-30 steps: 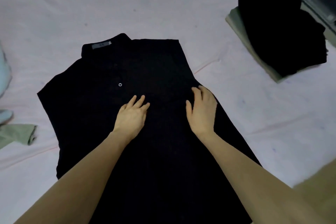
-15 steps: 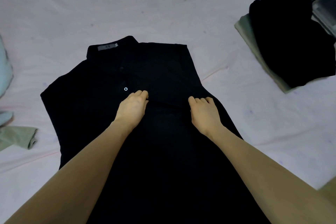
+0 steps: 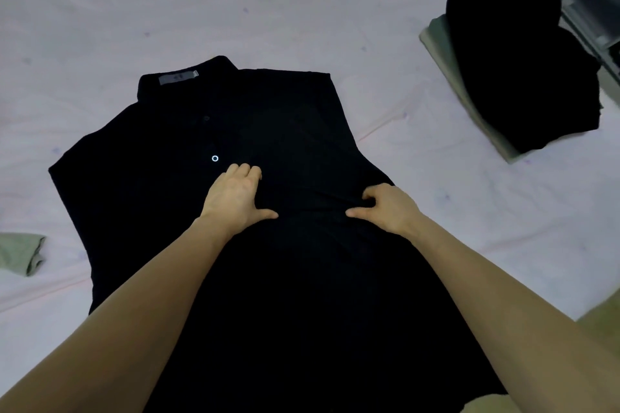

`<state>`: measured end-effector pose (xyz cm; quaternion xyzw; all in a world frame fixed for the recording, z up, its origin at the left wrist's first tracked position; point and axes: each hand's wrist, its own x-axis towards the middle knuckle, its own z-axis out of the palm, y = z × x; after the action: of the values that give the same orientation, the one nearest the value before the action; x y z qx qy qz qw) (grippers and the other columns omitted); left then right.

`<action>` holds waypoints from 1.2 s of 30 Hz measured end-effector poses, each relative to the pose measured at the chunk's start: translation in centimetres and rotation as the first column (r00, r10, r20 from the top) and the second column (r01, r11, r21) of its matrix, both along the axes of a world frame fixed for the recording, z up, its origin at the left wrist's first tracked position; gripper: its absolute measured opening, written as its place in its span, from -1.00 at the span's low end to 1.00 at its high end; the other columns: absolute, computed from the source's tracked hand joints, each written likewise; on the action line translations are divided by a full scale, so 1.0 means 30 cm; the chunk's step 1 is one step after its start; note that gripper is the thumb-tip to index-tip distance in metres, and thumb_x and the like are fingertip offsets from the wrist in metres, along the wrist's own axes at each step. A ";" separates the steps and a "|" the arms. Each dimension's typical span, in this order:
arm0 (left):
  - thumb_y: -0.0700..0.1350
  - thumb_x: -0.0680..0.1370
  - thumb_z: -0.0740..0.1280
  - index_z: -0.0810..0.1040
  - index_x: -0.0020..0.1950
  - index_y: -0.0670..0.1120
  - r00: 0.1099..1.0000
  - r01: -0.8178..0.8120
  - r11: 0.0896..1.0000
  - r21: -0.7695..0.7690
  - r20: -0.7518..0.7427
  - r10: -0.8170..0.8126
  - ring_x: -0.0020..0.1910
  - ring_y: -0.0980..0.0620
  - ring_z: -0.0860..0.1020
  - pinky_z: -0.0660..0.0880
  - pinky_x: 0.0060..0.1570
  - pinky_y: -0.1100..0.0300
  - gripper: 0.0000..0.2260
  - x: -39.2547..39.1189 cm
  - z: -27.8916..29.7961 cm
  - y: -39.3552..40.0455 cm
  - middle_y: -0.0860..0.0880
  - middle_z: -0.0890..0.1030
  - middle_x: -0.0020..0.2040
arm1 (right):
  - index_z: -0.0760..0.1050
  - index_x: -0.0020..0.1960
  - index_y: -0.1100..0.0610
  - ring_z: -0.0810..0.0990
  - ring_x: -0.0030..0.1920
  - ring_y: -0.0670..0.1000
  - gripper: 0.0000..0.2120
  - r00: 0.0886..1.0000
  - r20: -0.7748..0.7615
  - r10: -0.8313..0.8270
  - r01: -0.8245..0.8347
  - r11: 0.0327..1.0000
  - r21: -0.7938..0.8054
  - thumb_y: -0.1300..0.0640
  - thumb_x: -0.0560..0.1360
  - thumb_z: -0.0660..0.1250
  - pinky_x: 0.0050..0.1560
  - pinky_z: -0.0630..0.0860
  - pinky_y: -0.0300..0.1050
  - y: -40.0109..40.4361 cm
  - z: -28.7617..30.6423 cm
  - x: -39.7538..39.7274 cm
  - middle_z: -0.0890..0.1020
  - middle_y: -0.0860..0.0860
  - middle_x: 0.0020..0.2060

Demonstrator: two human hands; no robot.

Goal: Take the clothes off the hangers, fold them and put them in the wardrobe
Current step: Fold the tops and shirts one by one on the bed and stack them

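A black collared shirt [image 3: 188,198] lies spread face up on the pink bed sheet [image 3: 167,10], collar at the far end, its right side folded in. My left hand [image 3: 235,199] sits on the shirt's middle below a small white ring button [image 3: 215,158], fingers curled into the cloth and thumb stretched out. My right hand [image 3: 385,208] is on the shirt's right part, its curled fingers bunching the fabric, with creases running between the two hands.
A folded black garment [image 3: 523,70] lies on a folded grey-green one [image 3: 446,54] at the bed's right edge. Beside that stack is a dark open compartment [image 3: 593,10]. A pale green cloth [image 3: 20,255] lies at the left edge.
Both hands lay flat on the shirt a second ago. Their fingers have curled in since, and the right hand now gathers the cloth into creases.
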<state>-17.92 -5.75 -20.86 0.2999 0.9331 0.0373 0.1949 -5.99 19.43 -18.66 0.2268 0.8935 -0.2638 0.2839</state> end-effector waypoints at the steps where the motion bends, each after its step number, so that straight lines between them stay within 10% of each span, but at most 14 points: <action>1: 0.32 0.36 0.43 0.38 0.32 -0.06 1.000 0.001 1.000 -0.011 0.005 -0.001 0.16 0.04 0.40 0.43 0.11 0.19 -0.31 0.005 0.007 0.006 0.02 0.47 0.17 | 0.58 -0.09 0.10 0.61 -0.13 -0.03 -0.74 0.994 0.046 -0.098 0.102 0.989 -0.108 -0.09 0.42 0.47 -0.04 0.54 -0.11 0.019 0.006 0.021 0.63 -0.05 -0.19; 6: 0.17 0.50 0.37 0.40 0.36 -0.03 0.988 0.055 0.995 0.086 0.142 -0.067 0.20 0.08 0.41 0.53 0.04 0.15 -0.49 0.034 0.043 0.077 0.06 0.45 0.22 | 0.63 0.02 0.12 0.68 -0.02 0.03 -0.82 0.807 0.056 -0.588 0.532 0.684 -0.499 0.13 0.43 0.49 0.07 0.59 -0.10 0.033 0.015 0.114 0.69 0.04 -0.04; 11: 0.07 0.55 0.35 0.53 0.13 0.00 0.940 -0.107 0.967 0.231 0.340 0.023 -0.05 0.07 0.58 0.59 -0.01 0.05 -0.78 0.063 0.022 0.178 0.03 0.60 0.06 | 0.61 0.06 0.19 0.69 -0.04 0.11 -0.72 0.344 0.233 -0.910 0.750 0.117 -0.651 0.12 0.39 0.52 0.03 0.63 0.04 -0.028 -0.043 0.178 0.71 0.11 -0.07; 17: 0.05 0.57 0.33 0.53 0.01 -0.02 0.967 -0.085 0.986 0.146 0.252 0.046 -0.18 0.04 0.56 0.54 -0.17 0.11 -0.85 0.105 0.016 0.231 0.02 0.59 -0.12 | 0.42 0.37 0.12 0.55 0.22 0.02 -0.36 0.531 -0.066 -0.845 0.721 0.492 -0.488 -0.19 0.40 0.37 0.27 0.50 0.02 -0.088 -0.111 0.220 0.55 0.04 0.26; 24: -0.07 0.60 0.29 0.48 0.15 -0.06 0.982 0.030 0.977 0.213 0.174 -0.068 0.02 0.03 0.52 0.52 -0.06 0.10 -0.84 0.191 -0.001 0.262 0.01 0.54 0.06 | 0.43 0.11 0.23 0.58 -0.01 0.12 -0.85 0.775 -0.352 -0.525 0.519 0.846 -0.120 0.16 0.59 0.24 0.02 0.52 -0.02 -0.031 -0.117 0.338 0.58 0.09 -0.03; 28: -0.09 0.61 0.27 0.41 0.25 -0.07 0.996 0.065 0.959 0.274 0.042 -0.080 0.07 0.03 0.45 0.55 -0.10 0.06 -0.77 0.228 -0.033 0.266 -0.01 0.47 0.14 | 0.28 0.44 0.20 0.33 0.41 0.16 -0.55 0.810 -0.574 -0.124 0.362 0.875 0.322 0.13 0.59 0.21 0.36 0.28 0.02 -0.085 -0.097 0.336 0.37 0.15 0.40; 31: -0.13 0.62 0.24 0.41 0.26 -0.09 0.999 -0.054 0.957 0.286 0.012 0.053 0.05 0.01 0.46 0.51 -0.16 0.08 -0.78 0.218 -0.053 0.253 -0.03 0.51 0.12 | 0.11 0.56 0.14 0.09 0.55 0.07 -0.47 0.884 -0.378 0.275 -0.113 0.911 0.397 -0.04 0.65 -0.01 0.54 -0.06 0.01 -0.116 -0.146 0.382 0.13 0.05 0.55; 36: -0.24 0.59 0.24 0.39 0.36 -0.12 0.984 -0.154 0.945 0.288 -0.039 0.172 0.16 -0.05 0.44 0.51 -0.03 0.10 -0.67 0.163 -0.046 0.162 -0.09 0.45 0.24 | 0.50 0.31 0.18 0.42 0.38 0.11 -0.53 0.908 -0.390 0.155 0.038 0.895 0.444 -0.02 0.64 -0.03 0.49 0.17 0.12 -0.188 -0.098 0.325 0.54 0.08 0.30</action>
<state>-13.04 -0.88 -22.23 0.2474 0.9454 0.1773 0.1162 3.76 13.79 -21.61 0.1962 0.9760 -0.0874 0.0362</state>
